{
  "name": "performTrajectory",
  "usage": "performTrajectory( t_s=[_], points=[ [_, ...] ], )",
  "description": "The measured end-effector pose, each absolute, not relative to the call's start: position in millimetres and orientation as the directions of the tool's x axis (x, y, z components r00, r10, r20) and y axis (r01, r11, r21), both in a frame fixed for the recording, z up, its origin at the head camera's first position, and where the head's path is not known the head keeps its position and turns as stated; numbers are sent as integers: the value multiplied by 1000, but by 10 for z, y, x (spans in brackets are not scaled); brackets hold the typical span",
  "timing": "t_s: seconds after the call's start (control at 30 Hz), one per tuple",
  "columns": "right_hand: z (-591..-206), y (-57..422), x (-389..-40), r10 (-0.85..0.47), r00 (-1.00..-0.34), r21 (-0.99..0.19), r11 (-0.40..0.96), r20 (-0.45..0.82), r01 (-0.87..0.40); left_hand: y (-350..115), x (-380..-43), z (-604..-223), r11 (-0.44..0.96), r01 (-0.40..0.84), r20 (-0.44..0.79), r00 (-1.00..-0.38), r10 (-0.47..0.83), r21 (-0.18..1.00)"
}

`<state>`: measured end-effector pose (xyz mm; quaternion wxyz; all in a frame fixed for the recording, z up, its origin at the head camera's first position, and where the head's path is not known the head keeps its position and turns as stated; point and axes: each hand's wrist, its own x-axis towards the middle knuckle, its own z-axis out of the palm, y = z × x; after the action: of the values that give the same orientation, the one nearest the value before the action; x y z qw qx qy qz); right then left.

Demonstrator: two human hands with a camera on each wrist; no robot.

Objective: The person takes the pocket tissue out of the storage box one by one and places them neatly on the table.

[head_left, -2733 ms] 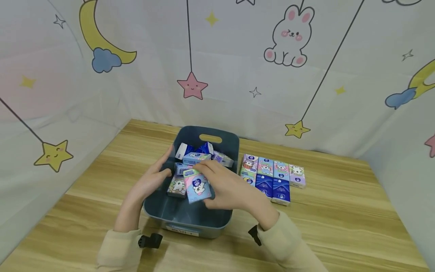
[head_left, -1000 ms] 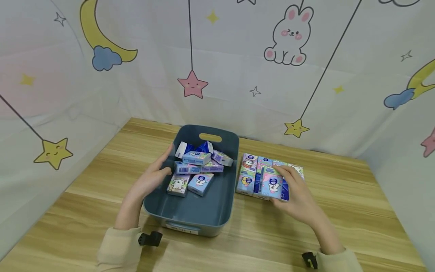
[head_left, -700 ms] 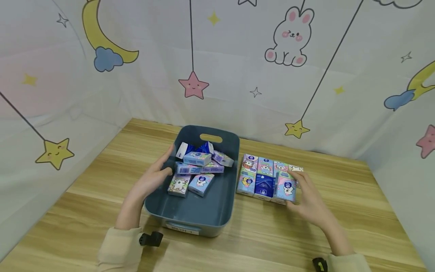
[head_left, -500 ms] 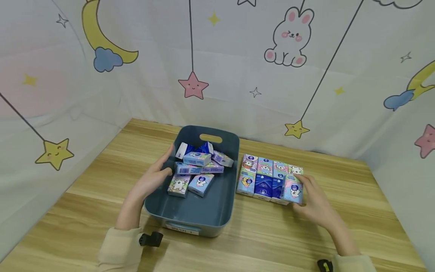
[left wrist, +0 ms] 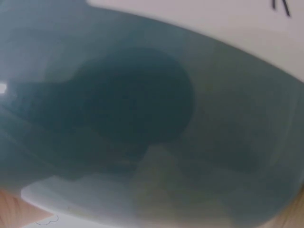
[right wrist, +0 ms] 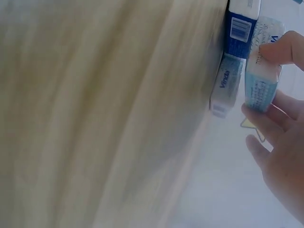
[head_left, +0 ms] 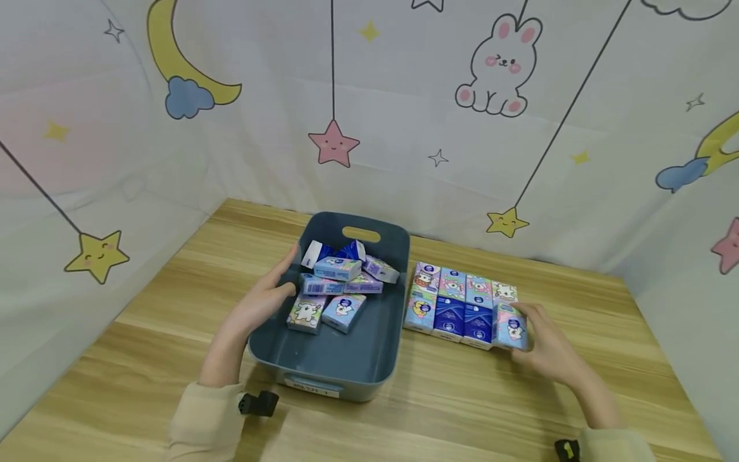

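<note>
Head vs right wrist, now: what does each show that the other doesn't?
Head only: left hand, small printed rectangular packs lying in the blue-grey plastic bin, pink-eared white rabbit print.
Right wrist only: black-and-white barcode on a dark blue rectangular pack; legible "Vinda" lettering.
Both: right hand holding a pale blue-and-pink rectangular pack; wood-grain tabletop; white backdrop.
</note>
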<state>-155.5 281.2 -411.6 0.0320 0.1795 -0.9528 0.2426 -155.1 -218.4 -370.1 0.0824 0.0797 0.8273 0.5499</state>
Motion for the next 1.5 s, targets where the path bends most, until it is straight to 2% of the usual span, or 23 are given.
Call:
performTrajectory(
  t_s=[0.4, 0.63, 1.5],
  points=[
    [-4100, 2868, -1620, -359, -930, -375, 854, 76, -360, -2198, -1567, -3713, 391, 47, -49, -972, 230, 919],
    [-4129, 2851, -1654, -397, -914, -326, 857, 80, -400, -2184, -1555, -3694, 403, 26, -69, -973, 219, 915],
    [-4110, 2828, -1665, -423, -905, -284, 862, 51, -419, -2175, -1553, -3696, 392, 28, -65, -973, 222, 919]
  ],
)
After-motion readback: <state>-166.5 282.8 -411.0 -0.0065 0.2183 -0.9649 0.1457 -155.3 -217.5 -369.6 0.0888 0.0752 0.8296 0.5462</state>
